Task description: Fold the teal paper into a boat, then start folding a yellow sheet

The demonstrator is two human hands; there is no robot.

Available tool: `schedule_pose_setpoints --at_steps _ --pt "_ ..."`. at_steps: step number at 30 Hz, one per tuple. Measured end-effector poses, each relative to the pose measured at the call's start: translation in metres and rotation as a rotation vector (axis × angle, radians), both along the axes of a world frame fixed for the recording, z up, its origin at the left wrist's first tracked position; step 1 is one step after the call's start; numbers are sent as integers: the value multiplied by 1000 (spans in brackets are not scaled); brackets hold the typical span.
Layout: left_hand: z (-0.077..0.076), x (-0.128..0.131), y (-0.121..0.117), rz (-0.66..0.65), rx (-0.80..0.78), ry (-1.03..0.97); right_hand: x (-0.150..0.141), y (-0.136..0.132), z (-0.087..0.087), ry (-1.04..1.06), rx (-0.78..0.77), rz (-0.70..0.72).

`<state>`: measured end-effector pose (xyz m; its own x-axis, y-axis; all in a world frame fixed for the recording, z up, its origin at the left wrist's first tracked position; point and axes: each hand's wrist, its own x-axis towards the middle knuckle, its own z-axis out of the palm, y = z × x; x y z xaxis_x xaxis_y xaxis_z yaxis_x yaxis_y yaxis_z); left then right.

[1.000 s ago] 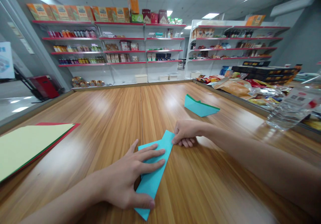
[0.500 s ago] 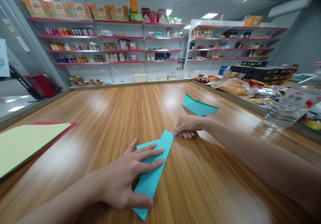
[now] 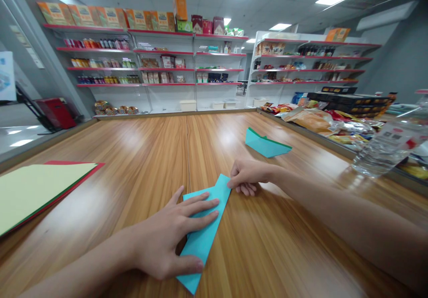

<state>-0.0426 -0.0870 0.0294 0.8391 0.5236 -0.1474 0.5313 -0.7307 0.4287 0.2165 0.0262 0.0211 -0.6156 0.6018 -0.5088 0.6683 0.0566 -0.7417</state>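
Note:
A sheet of light blue paper (image 3: 201,241), folded into a slanting strip with a flap at its upper left, lies on the wooden table. My left hand (image 3: 170,233) rests flat on it with the fingers spread, covering its middle part. At the strip's far right corner, my right hand (image 3: 248,176) is closed with curled fingers, its thumb and forefinger at the paper's edge. Just beyond that hand lies a folded blue paper piece (image 3: 267,144), shaped like a boat, with a green upper edge.
Coloured paper sheets (image 3: 43,184), pale yellow on top with green and red beneath, lie stacked at the left. A clear plastic bottle (image 3: 379,149) stands at the right, near packaged snacks (image 3: 314,122). Stocked shelves (image 3: 167,84) line the far side.
My right hand has shifted slightly down and toward me along the strip's far right edge. My left hand stays in place on the paper. The camera view has tilted a little.

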Motion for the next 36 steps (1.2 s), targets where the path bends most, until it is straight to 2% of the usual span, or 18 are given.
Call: schedule_pose_setpoints --at_steps 2,4,7,10,19,27,36 --pt "-2 -1 1 -2 1 -16 -17 -19 2 -45 -87 136" --pt "-4 -2 1 -4 -3 -31 -32 -39 4 -90 -71 221" --pt "-5 -3 2 -7 -11 -44 -47 -59 5 -143 -27 219" --pt "-5 -2 3 -15 0 -47 -51 -63 7 -169 -44 187" --pt "-5 1 1 -9 37 -3 -38 -48 8 -153 -85 169" --pt "-3 1 -1 -1 63 16 -24 -24 2 -208 -24 92" --pt "-2 2 -2 3 65 31 0 3 -3 -155 20 -4"
